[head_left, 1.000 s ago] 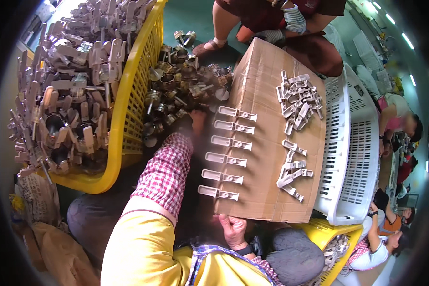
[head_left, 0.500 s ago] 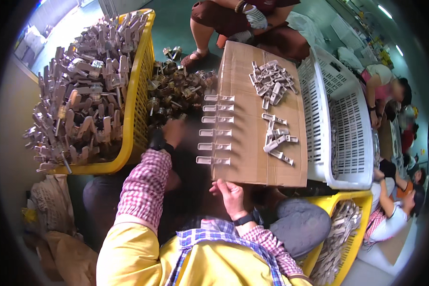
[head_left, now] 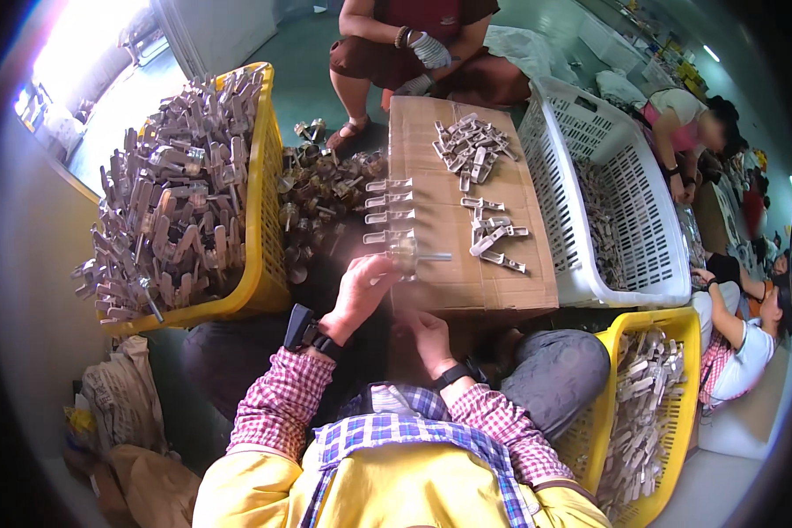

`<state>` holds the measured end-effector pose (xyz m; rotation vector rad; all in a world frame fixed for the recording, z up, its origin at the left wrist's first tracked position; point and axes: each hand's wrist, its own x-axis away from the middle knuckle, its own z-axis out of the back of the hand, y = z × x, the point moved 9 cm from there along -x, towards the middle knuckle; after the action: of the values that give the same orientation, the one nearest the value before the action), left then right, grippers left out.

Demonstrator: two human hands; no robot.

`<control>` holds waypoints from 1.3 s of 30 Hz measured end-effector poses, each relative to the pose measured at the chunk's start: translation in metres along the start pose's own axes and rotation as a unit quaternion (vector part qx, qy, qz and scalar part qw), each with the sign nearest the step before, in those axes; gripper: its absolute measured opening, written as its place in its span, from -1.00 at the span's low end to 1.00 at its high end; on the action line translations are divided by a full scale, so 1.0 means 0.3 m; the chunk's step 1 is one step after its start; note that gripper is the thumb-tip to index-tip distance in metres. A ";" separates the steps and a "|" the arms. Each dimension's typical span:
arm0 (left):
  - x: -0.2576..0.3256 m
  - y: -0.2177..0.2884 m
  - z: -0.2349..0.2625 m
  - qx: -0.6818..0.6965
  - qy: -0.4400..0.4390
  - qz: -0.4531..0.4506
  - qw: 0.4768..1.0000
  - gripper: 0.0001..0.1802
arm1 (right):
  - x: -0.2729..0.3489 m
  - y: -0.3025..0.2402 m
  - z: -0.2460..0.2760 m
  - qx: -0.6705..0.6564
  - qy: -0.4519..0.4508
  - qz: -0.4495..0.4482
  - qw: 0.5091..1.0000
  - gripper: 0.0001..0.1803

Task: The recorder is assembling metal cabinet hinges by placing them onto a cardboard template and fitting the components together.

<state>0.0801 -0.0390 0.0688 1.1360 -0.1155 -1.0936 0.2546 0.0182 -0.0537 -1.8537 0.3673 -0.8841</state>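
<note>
My left hand (head_left: pixel 361 295) is closed on a shiny round fitting with a thin metal rod (head_left: pixel 435 257), held over the left edge of the cardboard box (head_left: pixel 466 295). A row of grey clips (head_left: pixel 388 216) lies along that edge, jutting past it. The fitting and my hand hide the nearest ones. My right hand (head_left: pixel 429 341) is just below the box's near edge; its fingers are smeared, so their grip is unclear. On the box top lie a heap of grey clips (head_left: pixel 475 148) and a few looser clips (head_left: pixel 493 236).
Left stands a yellow crate (head_left: pixel 260 211) heaped with clip assemblies; beside it lies a floor pile of round fittings (head_left: pixel 326 194). A white crate (head_left: pixel 642 295) and another yellow crate (head_left: pixel 691 387) holding clips stand right. A person with gloves (head_left: pixel 431 50) crouches beyond the box.
My left hand has come from the floor pile to the box's left edge, now with a fitting in it. My right hand stays near the box's front edge. The view has shifted.
</note>
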 end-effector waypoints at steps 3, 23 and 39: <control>0.014 -0.031 -0.039 0.034 -0.019 0.027 0.999 -0.77 | 0.002 -0.002 0.006 -0.011 0.005 0.007 1.000 -0.63; -0.040 0.046 -0.029 -0.077 -0.062 -0.018 0.995 -0.72 | -0.153 -0.311 -0.095 -0.001 0.037 0.002 0.999 -0.64; -0.066 0.022 -0.013 -0.069 -0.078 0.005 0.995 -0.75 | -0.243 -0.605 -0.110 0.522 -0.179 0.297 0.779 -0.28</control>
<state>0.0765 -0.0218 0.0804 0.9258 -0.1643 -1.1626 0.1566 0.1214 0.0845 -0.7296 0.1343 -0.1583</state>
